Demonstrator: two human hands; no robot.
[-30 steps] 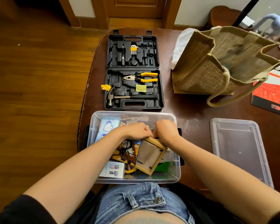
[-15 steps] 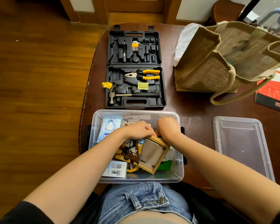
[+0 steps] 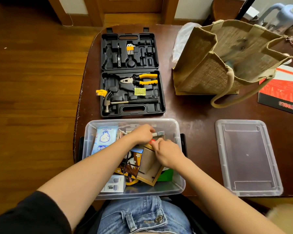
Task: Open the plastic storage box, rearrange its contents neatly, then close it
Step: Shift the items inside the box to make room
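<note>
1. The dark brown wooden bench (image 3: 189,112) carries everything here.
2. A pale blue packet with a cartoon bear (image 3: 105,138) lies at the left inside the clear plastic storage box (image 3: 91,132), which sits open at the bench's near edge.
3. The left hand (image 3: 143,133) reaches into the box's far half, fingers curled around a small silver-tipped object (image 3: 159,133).
4. The right hand (image 3: 167,152) rests just beside it, fingertips pinched near something small and red (image 3: 153,141), above a tilted wooden frame (image 3: 150,166).
5. Behind the box lies an open black plastic tool case (image 3: 132,73).
6. At the right, well apart from the box, lies the clear plastic lid (image 3: 247,156).
</note>
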